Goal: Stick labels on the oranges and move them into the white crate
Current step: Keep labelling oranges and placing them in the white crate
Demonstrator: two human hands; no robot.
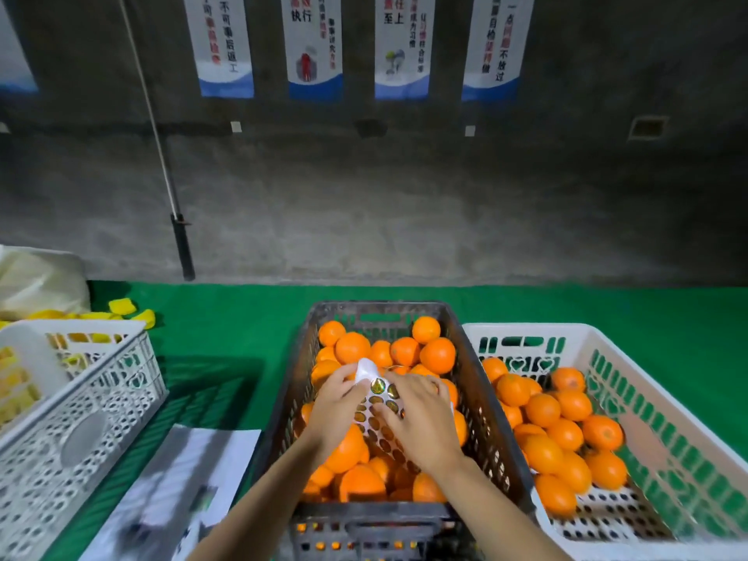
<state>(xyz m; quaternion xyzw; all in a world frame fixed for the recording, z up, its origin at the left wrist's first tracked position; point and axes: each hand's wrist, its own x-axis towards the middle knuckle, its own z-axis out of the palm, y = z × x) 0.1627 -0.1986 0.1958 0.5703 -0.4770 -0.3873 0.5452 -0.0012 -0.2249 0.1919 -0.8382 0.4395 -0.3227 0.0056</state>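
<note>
Left grip (336, 398) curled round the label sheet (378, 392) over the dark crate (474, 378), right grip (417, 423) fingers flat on it, white crate (526, 330) at the desk's (243, 317) right edge looks maybe half full, plenty of oranges (437, 354) left to do.

The worktop (243, 317) is bright green. In the middle, a dark grey slotted crate (475, 390) holds orange oranges (352, 347). A white label sheet (366, 368) carries round gold labels (378, 385). The white crate (526, 329) on the right has slot and heart cut-outs. The near left basket (101, 398) is white with ring-patterned holes. The far posters (313, 46) are white with blue waves below and red and black characters.
</note>
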